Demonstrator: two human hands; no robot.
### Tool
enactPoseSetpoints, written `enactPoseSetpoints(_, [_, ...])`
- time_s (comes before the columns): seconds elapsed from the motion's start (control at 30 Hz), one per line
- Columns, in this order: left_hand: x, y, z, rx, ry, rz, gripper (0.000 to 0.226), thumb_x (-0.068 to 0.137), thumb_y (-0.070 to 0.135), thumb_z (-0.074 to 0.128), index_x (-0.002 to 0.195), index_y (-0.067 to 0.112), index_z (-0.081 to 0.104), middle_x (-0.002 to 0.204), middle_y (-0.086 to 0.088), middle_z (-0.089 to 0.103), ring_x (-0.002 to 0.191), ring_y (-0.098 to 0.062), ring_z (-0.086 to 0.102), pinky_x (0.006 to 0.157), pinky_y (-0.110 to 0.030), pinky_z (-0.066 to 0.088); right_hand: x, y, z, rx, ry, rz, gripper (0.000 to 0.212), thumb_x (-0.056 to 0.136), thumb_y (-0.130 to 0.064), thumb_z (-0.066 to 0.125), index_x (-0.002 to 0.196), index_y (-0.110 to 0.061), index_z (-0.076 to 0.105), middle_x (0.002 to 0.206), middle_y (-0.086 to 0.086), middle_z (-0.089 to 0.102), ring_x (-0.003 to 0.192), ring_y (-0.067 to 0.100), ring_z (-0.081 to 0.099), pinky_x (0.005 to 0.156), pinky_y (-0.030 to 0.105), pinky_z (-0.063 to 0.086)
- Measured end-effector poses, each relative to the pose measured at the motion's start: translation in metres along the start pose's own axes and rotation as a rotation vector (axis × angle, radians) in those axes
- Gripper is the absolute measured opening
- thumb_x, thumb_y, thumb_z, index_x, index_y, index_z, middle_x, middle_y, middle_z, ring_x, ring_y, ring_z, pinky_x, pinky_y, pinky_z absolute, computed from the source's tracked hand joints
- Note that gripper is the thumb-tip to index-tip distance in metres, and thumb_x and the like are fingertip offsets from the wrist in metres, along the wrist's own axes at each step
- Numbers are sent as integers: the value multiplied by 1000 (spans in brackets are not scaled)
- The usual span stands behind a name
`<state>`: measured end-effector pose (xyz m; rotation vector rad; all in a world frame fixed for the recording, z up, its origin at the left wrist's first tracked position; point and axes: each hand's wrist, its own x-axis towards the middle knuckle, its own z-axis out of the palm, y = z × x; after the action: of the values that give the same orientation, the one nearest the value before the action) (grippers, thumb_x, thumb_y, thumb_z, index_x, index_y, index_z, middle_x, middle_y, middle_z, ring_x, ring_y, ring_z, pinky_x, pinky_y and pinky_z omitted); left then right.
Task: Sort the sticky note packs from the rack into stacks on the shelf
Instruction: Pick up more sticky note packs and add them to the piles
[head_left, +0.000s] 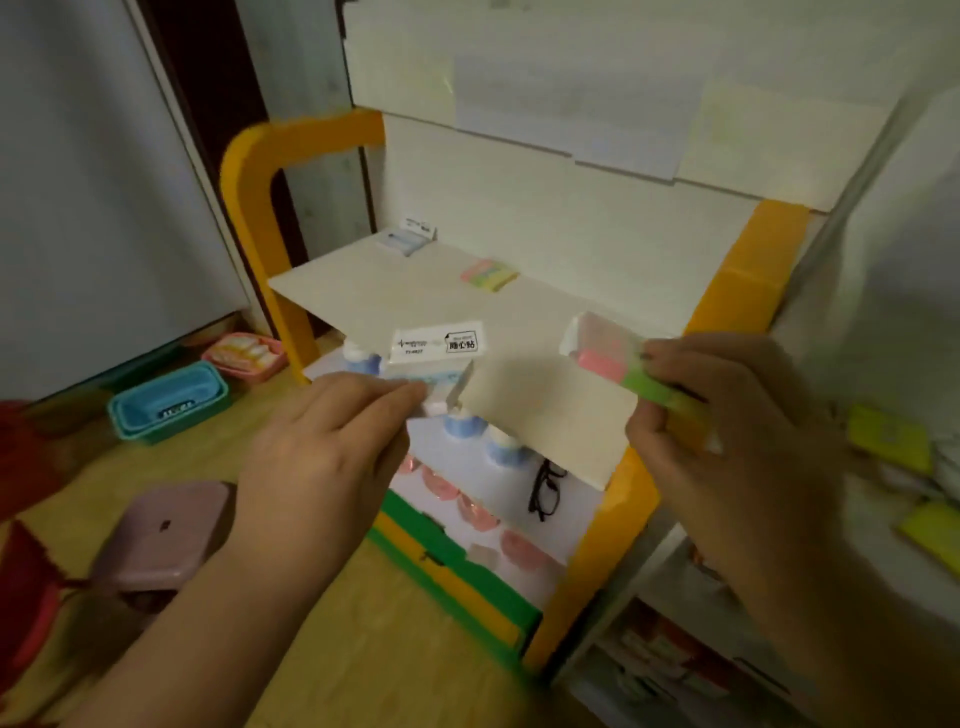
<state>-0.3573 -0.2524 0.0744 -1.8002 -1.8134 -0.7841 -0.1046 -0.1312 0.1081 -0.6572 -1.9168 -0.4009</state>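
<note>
holding one pack each above the shelf, left hand pinches the blue pack, right hand the pink-green pack; each should be squared onto its matching pack behind.

We note a matt, pale wood-look shelf board at frame centre between glossy orange plastic uprights. The two held sticky note packs, blue-toned and pink-green, show shiny clear film wrapping. Lower left, the teal baskets and pink stool look smooth plastic.
</note>
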Motion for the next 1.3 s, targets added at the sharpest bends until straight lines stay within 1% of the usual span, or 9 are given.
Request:
enactPoseSetpoints(0.13, [-15, -59, -8, -29, -29, -15, 26, 95, 22, 58, 118, 16, 69, 112, -3, 68, 100, -21, 62, 83, -36, 51, -11, -48, 46, 52, -154, -28, 12, 92, -10, 61, 91, 0, 67, 98, 15, 68, 99, 19, 58, 91, 18, 45])
enactPoseSetpoints(0.43, [-19, -154, -9, -36, -48, -36, 30, 94, 29, 51, 112, 15, 72, 114, -1, 70, 105, -19, 63, 95, -29, 42, 1, -94, 112, 2, -223, 15, 29, 93, -27, 56, 90, -2, 71, 96, 12, 72, 92, 21, 62, 84, 30, 53])
enactPoseSetpoints(0.57, [-9, -174, 9, -49, -67, 3, 27, 94, 27, 56, 112, 14, 72, 115, -2, 70, 104, -22, 64, 94, -39, 49, -1, -90, 133, 17, -229, -5, 30, 90, -26, 62, 93, 2, 73, 96, 15, 73, 86, 27, 69, 78, 40, 60])
enactPoseSetpoints(0.7, [16, -188, 31, -23, -73, 86, 28, 95, 26, 56, 113, 12, 72, 116, -3, 70, 103, -21, 65, 97, -34, 45, -3, -76, 160, 4, -187, 37, 18, 88, -14, 65, 95, 0, 74, 97, 13, 72, 90, 28, 66, 82, 41, 56])
enactPoseSetpoints(0.8, [42, -201, 49, 10, -72, 149, 30, 94, 25, 53, 113, 11, 72, 116, -4, 70, 102, -21, 65, 98, -27, 38, -1, -63, 191, -7, -132, 117, 15, 83, -6, 69, 98, -3, 75, 95, 12, 68, 91, 26, 57, 83, 33, 48])
enactPoseSetpoints(0.9, [67, -222, 70, -5, -102, 191, 31, 94, 24, 55, 118, 14, 70, 119, -3, 69, 104, -20, 64, 95, -32, 44, 10, -51, 228, 18, -91, 191, 16, 84, -4, 69, 98, -6, 75, 91, 9, 66, 88, 24, 53, 84, 23, 39])
enactPoseSetpoints(1.0, [96, -245, 93, -4, -112, 203, 32, 91, 20, 61, 121, 17, 68, 118, -2, 69, 103, -20, 64, 91, -36, 49, 22, -37, 262, 32, -89, 241, 15, 85, -6, 66, 97, -8, 75, 92, 8, 66, 87, 25, 56, 84, 23, 41])
enactPoseSetpoints(1.1, [122, -258, 114, 13, -103, 228, 35, 83, 16, 67, 118, 17, 69, 116, -2, 70, 104, -18, 59, 94, -31, 42, 32, -24, 288, 54, -74, 283, 13, 88, -11, 64, 95, -6, 74, 94, 8, 66, 87, 26, 59, 88, 20, 40])
enactPoseSetpoints(1.3, [161, -286, 159, -45, -165, 273, 29, 83, 18, 64, 111, 15, 71, 114, -4, 69, 103, -20, 60, 86, -38, 49, 39, 4, 323, -3, -105, 337, 13, 85, -12, 69, 91, -2, 74, 93, 11, 68, 87, 26, 62, 94, 15, 39])
